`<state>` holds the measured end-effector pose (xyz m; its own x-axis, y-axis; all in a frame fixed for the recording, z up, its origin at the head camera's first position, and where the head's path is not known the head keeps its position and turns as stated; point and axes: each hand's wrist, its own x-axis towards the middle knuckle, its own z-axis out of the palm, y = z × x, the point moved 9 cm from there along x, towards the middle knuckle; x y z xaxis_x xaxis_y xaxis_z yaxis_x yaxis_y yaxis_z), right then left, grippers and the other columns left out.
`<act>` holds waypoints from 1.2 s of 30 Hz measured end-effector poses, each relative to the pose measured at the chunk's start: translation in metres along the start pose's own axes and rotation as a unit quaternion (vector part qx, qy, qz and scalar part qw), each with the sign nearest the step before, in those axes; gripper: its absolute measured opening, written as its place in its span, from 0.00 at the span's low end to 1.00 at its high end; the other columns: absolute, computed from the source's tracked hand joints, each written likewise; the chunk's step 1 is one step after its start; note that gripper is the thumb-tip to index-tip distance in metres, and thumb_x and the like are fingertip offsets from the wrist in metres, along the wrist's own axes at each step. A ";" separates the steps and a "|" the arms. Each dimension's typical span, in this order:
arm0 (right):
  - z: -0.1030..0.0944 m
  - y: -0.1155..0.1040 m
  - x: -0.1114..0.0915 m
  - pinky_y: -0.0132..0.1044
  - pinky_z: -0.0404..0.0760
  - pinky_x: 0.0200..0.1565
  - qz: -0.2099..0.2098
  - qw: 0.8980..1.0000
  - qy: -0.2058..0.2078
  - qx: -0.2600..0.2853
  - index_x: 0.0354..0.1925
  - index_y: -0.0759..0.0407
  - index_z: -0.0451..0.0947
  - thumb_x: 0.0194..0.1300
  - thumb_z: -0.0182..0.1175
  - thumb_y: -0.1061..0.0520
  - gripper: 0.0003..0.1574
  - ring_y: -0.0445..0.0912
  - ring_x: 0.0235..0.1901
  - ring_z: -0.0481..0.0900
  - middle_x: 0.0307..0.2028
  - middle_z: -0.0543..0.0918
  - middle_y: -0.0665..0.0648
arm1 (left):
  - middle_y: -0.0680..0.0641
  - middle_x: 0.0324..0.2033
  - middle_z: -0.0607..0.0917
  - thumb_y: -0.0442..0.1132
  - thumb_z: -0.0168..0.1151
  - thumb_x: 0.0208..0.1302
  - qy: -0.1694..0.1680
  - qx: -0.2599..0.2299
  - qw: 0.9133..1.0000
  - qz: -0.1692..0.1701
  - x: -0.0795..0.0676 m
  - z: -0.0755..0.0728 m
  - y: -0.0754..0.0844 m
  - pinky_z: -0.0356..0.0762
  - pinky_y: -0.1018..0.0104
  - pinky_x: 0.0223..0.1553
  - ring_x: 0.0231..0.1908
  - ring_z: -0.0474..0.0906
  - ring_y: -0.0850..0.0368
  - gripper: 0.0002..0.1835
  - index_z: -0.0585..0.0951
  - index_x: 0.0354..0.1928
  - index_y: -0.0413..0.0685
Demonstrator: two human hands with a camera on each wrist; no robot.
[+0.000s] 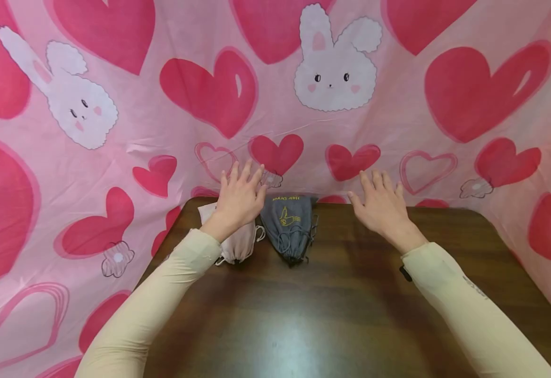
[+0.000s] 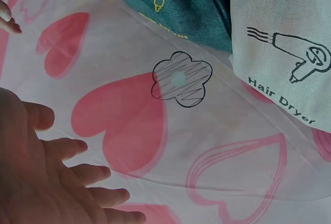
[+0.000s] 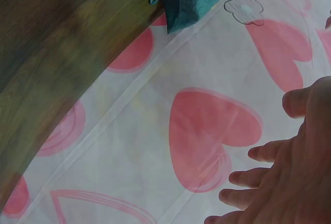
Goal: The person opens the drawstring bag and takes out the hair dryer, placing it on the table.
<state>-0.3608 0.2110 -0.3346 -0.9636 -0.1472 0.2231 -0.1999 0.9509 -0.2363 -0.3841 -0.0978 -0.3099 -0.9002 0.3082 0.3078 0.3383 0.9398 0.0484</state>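
My left hand [image 1: 239,198] is held up with its fingers spread, overlapping a white drawstring bag [image 1: 239,245] in the head view. That bag carries a printed hair dryer and the words "Hair Dryer" in the left wrist view [image 2: 289,53]. Beside it on the right lies a dark grey-blue drawstring bag [image 1: 275,215] with a yellow hair dryer print, its cord end towards me. To the right of both bags my right hand [image 1: 381,206] hovers at the table's far end, fingers spread and holding nothing. Both palms face away from me.
The dark brown wooden table [image 1: 304,310] has a glossy top with a bright reflection. Around its far and side edges hangs a pink cloth [image 1: 389,115] printed with hearts, rabbits and flowers. Both bags lie close to the table's far edge.
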 end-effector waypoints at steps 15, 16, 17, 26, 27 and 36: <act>0.005 -0.006 -0.004 0.77 0.39 0.70 0.000 1.000 0.008 -0.005 0.82 0.65 0.52 0.80 0.48 0.37 0.48 0.72 0.78 0.44 0.79 0.50 0.75 | 0.38 0.80 0.58 0.55 0.43 0.82 -0.003 0.001 1.000 0.006 -0.007 0.009 0.004 0.41 0.26 0.73 0.79 0.47 0.31 0.32 0.64 0.81 0.53; 0.006 -0.006 -0.004 0.77 0.39 0.70 0.000 1.000 0.006 -0.005 0.82 0.65 0.51 0.80 0.48 0.36 0.49 0.72 0.78 0.43 0.79 0.49 0.75 | 0.38 0.80 0.58 0.55 0.43 0.82 -0.003 0.000 1.000 0.006 -0.007 0.010 0.004 0.41 0.25 0.73 0.79 0.47 0.32 0.32 0.64 0.81 0.53; 0.006 -0.007 -0.005 0.77 0.39 0.71 0.000 1.000 0.005 -0.004 0.82 0.65 0.51 0.80 0.48 0.37 0.49 0.72 0.78 0.43 0.79 0.49 0.75 | 0.38 0.80 0.58 0.55 0.44 0.82 -0.003 -0.001 1.000 0.007 -0.008 0.010 0.005 0.41 0.25 0.72 0.79 0.47 0.32 0.32 0.65 0.81 0.53; 0.009 -0.013 -0.006 0.77 0.40 0.70 -0.006 1.000 0.009 0.002 0.82 0.65 0.52 0.80 0.51 0.39 0.48 0.72 0.78 0.45 0.79 0.51 0.76 | 0.38 0.80 0.60 0.54 0.45 0.82 0.006 -0.013 1.000 0.009 -0.012 0.011 0.007 0.43 0.26 0.73 0.78 0.49 0.33 0.31 0.65 0.80 0.54; 0.009 -0.014 -0.007 0.77 0.40 0.70 -0.008 1.000 0.009 0.002 0.82 0.65 0.52 0.80 0.51 0.39 0.48 0.72 0.78 0.45 0.78 0.52 0.76 | 0.38 0.80 0.59 0.54 0.45 0.82 0.005 -0.016 1.000 0.008 -0.012 0.011 0.007 0.42 0.26 0.73 0.79 0.49 0.33 0.31 0.65 0.81 0.53; 0.018 -0.017 -0.012 0.77 0.40 0.70 -0.016 1.000 -0.002 0.015 0.81 0.66 0.52 0.79 0.53 0.40 0.48 0.73 0.77 0.45 0.78 0.52 0.77 | 0.40 0.82 0.55 0.55 0.44 0.82 -0.012 -0.011 1.000 0.008 -0.018 0.024 0.009 0.40 0.28 0.74 0.79 0.48 0.34 0.31 0.65 0.81 0.55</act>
<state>-0.3485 0.1920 -0.3501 -0.9575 -0.1777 0.2272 -0.2352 0.9370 -0.2584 -0.3717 -0.0913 -0.3382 -0.9004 0.3273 0.2867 0.3589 0.9312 0.0639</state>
